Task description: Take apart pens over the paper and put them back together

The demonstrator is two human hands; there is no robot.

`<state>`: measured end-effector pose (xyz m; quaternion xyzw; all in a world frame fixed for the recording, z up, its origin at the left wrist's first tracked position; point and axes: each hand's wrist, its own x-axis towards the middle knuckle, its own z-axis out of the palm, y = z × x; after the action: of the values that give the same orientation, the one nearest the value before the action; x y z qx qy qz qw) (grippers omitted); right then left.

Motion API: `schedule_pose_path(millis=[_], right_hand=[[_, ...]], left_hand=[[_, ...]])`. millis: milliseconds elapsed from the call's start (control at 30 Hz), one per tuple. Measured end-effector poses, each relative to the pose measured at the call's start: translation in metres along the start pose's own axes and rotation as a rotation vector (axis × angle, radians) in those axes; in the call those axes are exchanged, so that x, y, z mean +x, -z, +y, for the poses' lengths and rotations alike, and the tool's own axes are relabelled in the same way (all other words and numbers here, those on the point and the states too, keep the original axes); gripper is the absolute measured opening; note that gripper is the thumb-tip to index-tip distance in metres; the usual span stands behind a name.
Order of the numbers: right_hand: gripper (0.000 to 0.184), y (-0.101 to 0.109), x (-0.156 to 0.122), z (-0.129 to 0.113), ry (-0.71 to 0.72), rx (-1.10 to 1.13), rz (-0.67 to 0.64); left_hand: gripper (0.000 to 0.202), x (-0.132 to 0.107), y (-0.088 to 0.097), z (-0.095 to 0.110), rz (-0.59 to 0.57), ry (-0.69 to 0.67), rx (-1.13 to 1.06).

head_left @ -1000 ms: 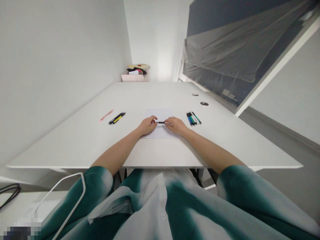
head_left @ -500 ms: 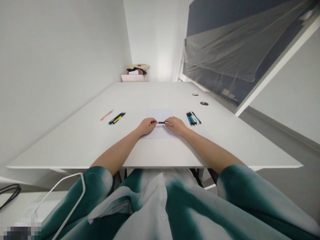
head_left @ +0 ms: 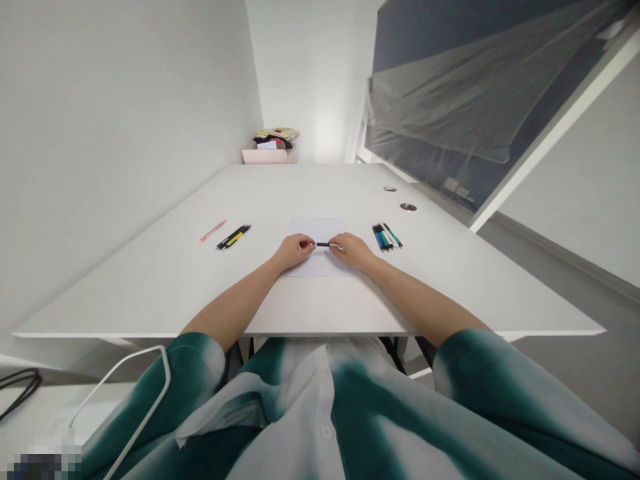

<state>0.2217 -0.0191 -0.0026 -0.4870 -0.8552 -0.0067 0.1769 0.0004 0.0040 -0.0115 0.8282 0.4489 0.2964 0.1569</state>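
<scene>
- The left hand was curled nearly closed, its fingertips pinching one end of a slim black pen, where a speck of red showed.
- The right hand was curled in the same way around the pen's paler other end, so the pen lay level between the hands, over a white sheet of paper on the desk.
- The pen looked light, stiff and smooth, likely to roll or slip; its bare black middle seemed the surest place to take hold, though the exact finger contact was too small to tell.
- Out beyond the left hand lay a pink pen and a pair of black-and-yellow pens; beyond the right hand lay a group of blue, green and black pens.
</scene>
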Motion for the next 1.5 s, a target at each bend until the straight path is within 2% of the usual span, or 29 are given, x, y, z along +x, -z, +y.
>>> schedule_pose_path(millis=[400, 633, 800, 900, 1000, 1067, 1300, 1500], right_hand=[[0.025, 0.005, -0.001, 0.001, -0.028, 0.023, 0.009], [0.031, 0.009, -0.003, 0.02, -0.053, 0.009, -0.008], [0.036, 0.016, -0.005, 0.037, -0.148, 0.012, 0.032], [0.036, 0.019, -0.005, 0.039, -0.172, 0.011, 0.02], [0.036, 0.019, -0.004, 0.037, -0.185, 0.004, 0.013], [0.036, 0.016, -0.004, 0.033, -0.178, 0.006, 0.012], [0.036, 0.009, -0.002, 0.016, -0.096, 0.022, -0.013], [0.033, 0.007, -0.001, 0.009, -0.033, 0.02, -0.005]], left_hand=[[0.02, 0.001, 0.005, -0.005, 0.028, 0.029, 0.001], [0.02, 0.005, 0.016, -0.023, 0.028, 0.103, -0.038], [0.02, 0.007, 0.025, -0.041, 0.079, 0.157, -0.107], [0.019, 0.007, 0.027, -0.044, 0.071, 0.175, -0.151], [0.02, 0.005, 0.028, -0.036, 0.001, 0.154, -0.211], [0.021, 0.004, 0.027, -0.025, -0.051, 0.091, -0.199], [0.016, -0.002, 0.015, 0.018, -0.154, -0.156, 0.073], [0.016, -0.004, 0.007, 0.025, -0.199, -0.225, 0.141]])
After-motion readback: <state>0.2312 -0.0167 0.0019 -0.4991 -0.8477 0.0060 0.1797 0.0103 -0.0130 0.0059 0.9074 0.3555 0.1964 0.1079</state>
